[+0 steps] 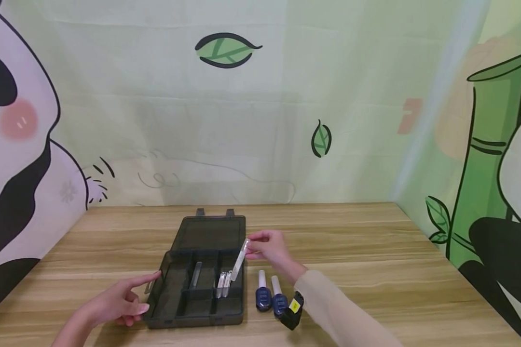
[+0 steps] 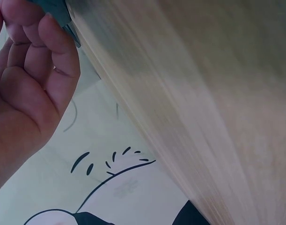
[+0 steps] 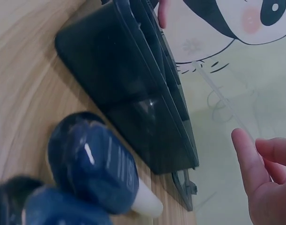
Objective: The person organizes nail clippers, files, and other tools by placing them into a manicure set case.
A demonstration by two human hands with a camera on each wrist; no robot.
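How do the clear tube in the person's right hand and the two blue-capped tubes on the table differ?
The clear tube is slim, see-through and held tilted over the organizer box by the right hand. The blue-capped tubes are stubbier, white with dark blue caps, lying on the table. All are small tubes.

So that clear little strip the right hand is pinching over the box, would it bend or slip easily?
Probably fairly stiff: the clear strip stays straight though the right hand pinches only its top end. It looks thin and light, and its glossy surface could be slippery. Being flat, it seems unlikely to roll if dropped into the dark box.
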